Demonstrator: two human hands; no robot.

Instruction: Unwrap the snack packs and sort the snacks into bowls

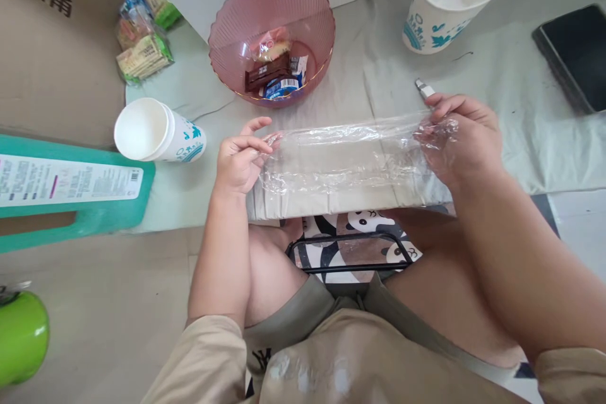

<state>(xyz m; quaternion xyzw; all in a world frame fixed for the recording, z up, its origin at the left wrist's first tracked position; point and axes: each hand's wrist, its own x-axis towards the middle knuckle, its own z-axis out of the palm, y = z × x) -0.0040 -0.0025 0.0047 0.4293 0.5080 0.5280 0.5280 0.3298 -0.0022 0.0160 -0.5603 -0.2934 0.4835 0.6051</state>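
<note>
Underneath everything, a pale table cover (521,139), rumpled and hanging over the near edge; easily dragged by a forearm, and everything on it along with it. At the left, a cardboard box (47,44), well apart from the hands and of little concern. Farther back, a pink bowl (272,31) with wrapped snacks (274,72) inside, near enough to be knocked by a hand springing forward after a slip. In front of the bowl, just above the table's near edge, a clear plastic film (341,158) drawn out lengthwise between both hands, thin and wrinkled; likely to tear or stretch out of shape under a harder pull, or to cling to itself and bunch up once slack. Upright at the far right, a tall paper cup (454,0); at the left, a second paper cup (156,132) lying on its side, free to roll at a nudge from the elbow. At one end of the film, the left hand (239,161), pinching it between thumb and fingertips: a light hold, the likelier to slip. At the other end, the right hand (466,139), curled around it with film bunched over the knuckles: firmer, but harder to shake free. Just beyond those knuckles, a small white cable plug (425,88), apt to snag the film.
</note>
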